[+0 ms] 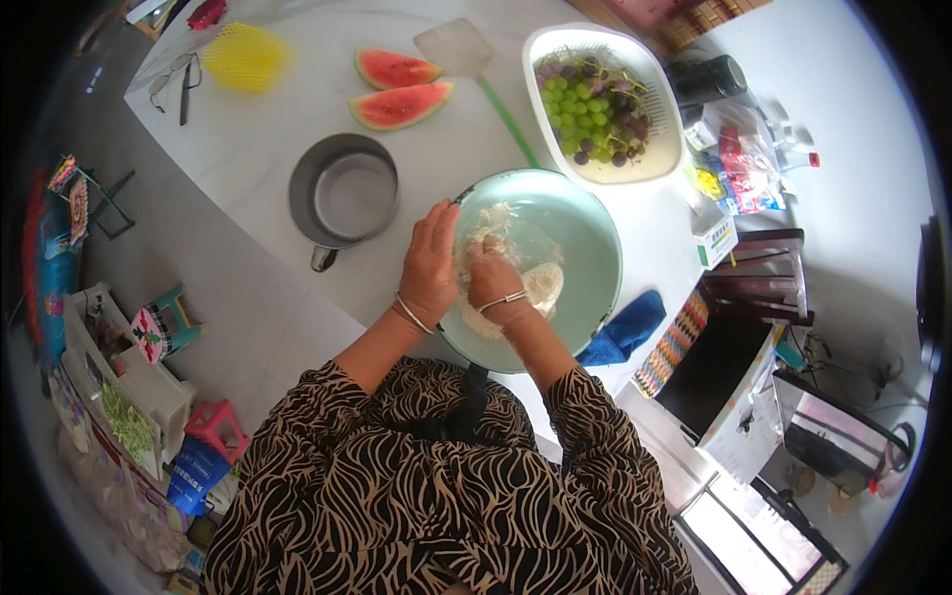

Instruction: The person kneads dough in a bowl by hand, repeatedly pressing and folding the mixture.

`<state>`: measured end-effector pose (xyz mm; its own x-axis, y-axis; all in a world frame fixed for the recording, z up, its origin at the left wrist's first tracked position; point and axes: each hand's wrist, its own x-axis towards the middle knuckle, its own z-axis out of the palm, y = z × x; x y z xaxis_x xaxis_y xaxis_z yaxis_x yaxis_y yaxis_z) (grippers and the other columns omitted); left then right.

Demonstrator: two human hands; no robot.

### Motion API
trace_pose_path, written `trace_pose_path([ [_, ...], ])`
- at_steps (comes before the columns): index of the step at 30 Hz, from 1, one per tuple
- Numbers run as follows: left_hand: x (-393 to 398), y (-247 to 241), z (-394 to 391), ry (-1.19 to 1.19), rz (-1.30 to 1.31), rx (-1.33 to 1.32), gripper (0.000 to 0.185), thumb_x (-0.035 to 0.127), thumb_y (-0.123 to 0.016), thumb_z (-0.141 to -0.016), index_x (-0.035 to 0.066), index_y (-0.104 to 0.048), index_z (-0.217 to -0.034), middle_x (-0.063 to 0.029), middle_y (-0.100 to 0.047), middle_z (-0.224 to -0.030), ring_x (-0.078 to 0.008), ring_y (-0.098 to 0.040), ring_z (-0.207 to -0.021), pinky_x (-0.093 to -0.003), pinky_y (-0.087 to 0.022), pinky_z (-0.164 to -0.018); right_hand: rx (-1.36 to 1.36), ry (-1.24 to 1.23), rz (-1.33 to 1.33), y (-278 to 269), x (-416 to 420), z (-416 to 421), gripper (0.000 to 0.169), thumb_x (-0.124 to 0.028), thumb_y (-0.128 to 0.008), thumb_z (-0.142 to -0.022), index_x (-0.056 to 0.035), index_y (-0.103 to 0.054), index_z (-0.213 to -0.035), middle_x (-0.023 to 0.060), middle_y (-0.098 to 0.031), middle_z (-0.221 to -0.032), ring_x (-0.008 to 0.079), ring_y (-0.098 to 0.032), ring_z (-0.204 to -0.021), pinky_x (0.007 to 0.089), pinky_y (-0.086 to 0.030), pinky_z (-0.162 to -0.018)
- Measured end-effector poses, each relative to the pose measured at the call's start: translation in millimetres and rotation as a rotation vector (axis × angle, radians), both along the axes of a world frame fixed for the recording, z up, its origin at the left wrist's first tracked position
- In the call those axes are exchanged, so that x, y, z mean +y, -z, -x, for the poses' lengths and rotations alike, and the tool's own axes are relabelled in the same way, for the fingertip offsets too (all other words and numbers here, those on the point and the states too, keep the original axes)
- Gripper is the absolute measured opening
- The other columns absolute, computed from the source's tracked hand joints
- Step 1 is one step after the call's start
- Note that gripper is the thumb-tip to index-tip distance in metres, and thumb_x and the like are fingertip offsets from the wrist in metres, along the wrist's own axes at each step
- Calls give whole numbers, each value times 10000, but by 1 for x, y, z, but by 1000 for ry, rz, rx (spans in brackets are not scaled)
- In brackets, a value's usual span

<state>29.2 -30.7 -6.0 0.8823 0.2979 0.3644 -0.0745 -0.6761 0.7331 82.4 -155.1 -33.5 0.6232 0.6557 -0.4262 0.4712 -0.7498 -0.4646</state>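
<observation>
A pale green enamel basin (587, 216) with a dark, chipped rim stands at the table's near edge. My left hand (431, 260) lies against the basin's left rim, its fingers together and pointing away from me. Inside the basin, my right hand (492, 286) presses down into crumbly, floury dough (494, 222) with its fingers bent; the fingertips are hidden in it. A smoother lump of dough (544, 286) lies just right of that hand. Each wrist wears a thin bangle.
A grey metal pot (346, 190) stands left of the basin. Beyond lie two watermelon slices (401, 104) and a fly swatter (506, 119). A white colander (654, 160) of grapes touches the basin's far side closely. A blue cloth (628, 327) lies at right, near a small box (716, 242).
</observation>
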Motion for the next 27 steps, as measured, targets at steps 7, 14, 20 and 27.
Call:
trace_pose_path([
  [7,3,-4,-1,37,-8,25,598,-150,-425,-680,-48,-403,-1269,-250,-451,-1249,-398,-488,-1062,-412,-427,-916,-218,-434,142,-41,-44,30,330,-121,-514,-789,-30,-535,-1106,209,-544,-1089,376,-523,-1057,438,-398,-933],
  [14,3,-4,0,43,-13,13,605,-154,-430,-674,-46,-406,-1269,-263,-457,-1241,-400,-495,-1069,-410,-428,-922,-152,-248,24,-24,-18,24,267,-49,-535,-767,-32,-548,-1032,189,-520,-1034,364,-559,-962,425,-446,-852],
  [20,2,-7,-1,53,-26,15,592,-155,-441,-683,-44,-414,-1264,-249,-469,-1237,-398,-494,-1084,-408,-429,-922,-7,158,155,-16,7,-29,400,-79,-526,-811,-80,-451,-1204,241,-526,-1187,360,-597,-991,427,-477,-844],
  [27,39,-29,6,11,72,89,417,-85,-482,-777,-12,-474,-1188,-206,-527,-1152,-363,-527,-1022,-398,-450,-867,28,312,195,-9,-18,-34,452,-157,-573,-798,-71,-472,-1230,178,-577,-1154,358,-569,-1047,424,-458,-886],
])
